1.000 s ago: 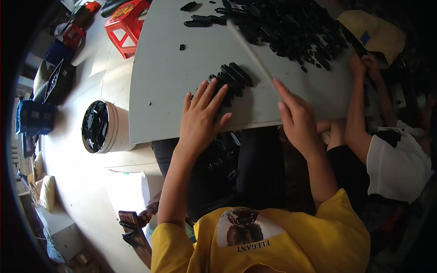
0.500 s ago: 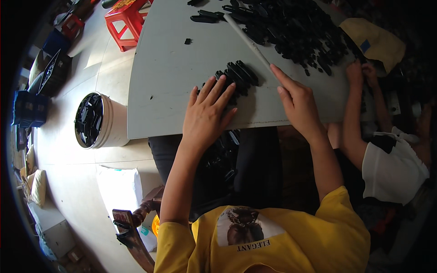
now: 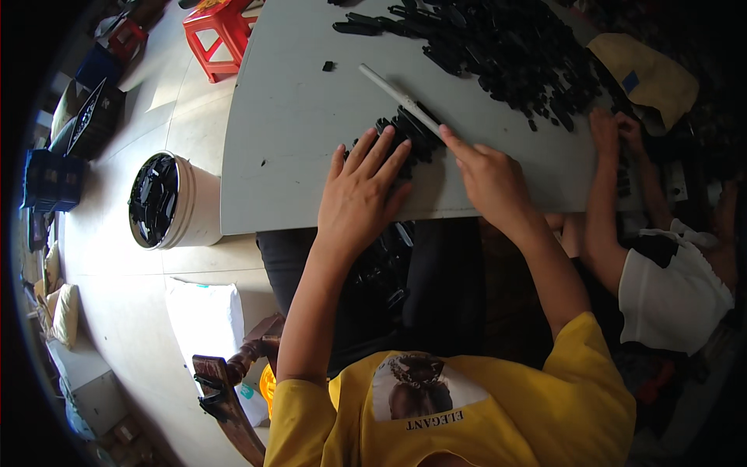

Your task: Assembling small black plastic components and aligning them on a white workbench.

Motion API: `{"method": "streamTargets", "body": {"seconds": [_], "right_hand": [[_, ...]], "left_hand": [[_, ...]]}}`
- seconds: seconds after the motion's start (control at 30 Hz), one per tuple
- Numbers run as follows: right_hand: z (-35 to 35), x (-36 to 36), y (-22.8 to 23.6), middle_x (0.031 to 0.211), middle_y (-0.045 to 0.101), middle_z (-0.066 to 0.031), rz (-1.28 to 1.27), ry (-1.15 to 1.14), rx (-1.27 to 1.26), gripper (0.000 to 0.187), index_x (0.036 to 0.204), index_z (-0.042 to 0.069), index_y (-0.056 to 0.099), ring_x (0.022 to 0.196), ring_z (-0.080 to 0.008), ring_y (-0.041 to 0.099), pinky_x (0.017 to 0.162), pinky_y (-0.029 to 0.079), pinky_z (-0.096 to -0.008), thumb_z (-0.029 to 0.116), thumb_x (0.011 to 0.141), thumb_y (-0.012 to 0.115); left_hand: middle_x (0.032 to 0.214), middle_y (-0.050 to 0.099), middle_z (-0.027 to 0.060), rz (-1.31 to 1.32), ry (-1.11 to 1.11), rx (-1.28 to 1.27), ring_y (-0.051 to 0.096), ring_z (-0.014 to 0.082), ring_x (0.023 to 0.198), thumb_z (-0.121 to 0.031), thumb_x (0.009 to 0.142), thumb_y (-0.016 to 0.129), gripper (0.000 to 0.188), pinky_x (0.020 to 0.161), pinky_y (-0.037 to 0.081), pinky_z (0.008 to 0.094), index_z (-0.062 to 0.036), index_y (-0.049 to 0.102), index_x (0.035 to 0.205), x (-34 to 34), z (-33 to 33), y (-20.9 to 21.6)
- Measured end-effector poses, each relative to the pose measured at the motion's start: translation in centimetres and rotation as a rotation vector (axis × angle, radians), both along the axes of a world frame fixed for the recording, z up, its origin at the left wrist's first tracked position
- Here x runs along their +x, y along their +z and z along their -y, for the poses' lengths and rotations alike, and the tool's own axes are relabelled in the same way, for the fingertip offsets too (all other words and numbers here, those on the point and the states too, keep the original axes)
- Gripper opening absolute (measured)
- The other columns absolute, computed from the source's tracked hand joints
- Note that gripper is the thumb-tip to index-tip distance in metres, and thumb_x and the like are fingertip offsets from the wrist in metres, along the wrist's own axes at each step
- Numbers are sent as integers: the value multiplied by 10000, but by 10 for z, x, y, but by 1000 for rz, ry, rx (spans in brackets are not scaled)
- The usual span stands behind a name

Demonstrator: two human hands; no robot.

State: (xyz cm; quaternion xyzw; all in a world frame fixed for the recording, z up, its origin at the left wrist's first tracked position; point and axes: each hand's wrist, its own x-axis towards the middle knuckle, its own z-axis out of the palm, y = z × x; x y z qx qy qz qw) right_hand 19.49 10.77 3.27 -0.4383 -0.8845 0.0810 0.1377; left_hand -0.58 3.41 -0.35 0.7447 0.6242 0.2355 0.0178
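On the grey table [image 3: 296, 124] a row of black elongated pieces [image 3: 418, 138] lies side by side near the front edge. My left hand [image 3: 362, 183] rests flat over the left part of that row, fingers spread. In my right hand [image 3: 490, 179] is a thin whitish stick [image 3: 387, 86], gripped at its near end with the index finger stretched along it. The stick lies slantwise against the upper right side of the row. What sits under my left palm is hidden.
A large heap of black pieces [image 3: 506, 54] covers the far right of the table. A white bucket [image 3: 198, 206] full of black pieces stands on the floor at left, near a red stool [image 3: 214, 39]. At right a co-worker's hands [image 3: 611, 132] work beside a tan bag [image 3: 646, 78].
My right hand has moved left and slightly down, bringing the stick from beyond the row to against it. My left hand stays on the pieces, nearly unmoved.
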Motion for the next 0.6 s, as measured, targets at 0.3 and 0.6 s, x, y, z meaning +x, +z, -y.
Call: {"method": "streamTargets", "body": {"seconds": [0.3, 0.6], "right_hand": [[21, -6, 20, 794, 623, -145, -277, 51, 89, 531, 1420, 152, 464, 705, -233, 639, 660, 521, -374, -1, 915, 523], [18, -17, 28, 793, 618, -150, -230, 71, 37, 561, 1431, 126, 443, 698, -283, 633, 643, 510, -401, -15, 897, 539]], "left_hand": [[1475, 426, 71, 63, 19, 39, 354, 263, 1391, -283, 885, 623, 558, 1134, 259, 491, -160, 466, 1406, 0, 1, -1], [1396, 501, 93, 55, 14, 147, 423, 256, 1337, -268, 858, 649, 510, 1102, 328, 460, -93, 536, 1323, -2, 3, -4]]}}
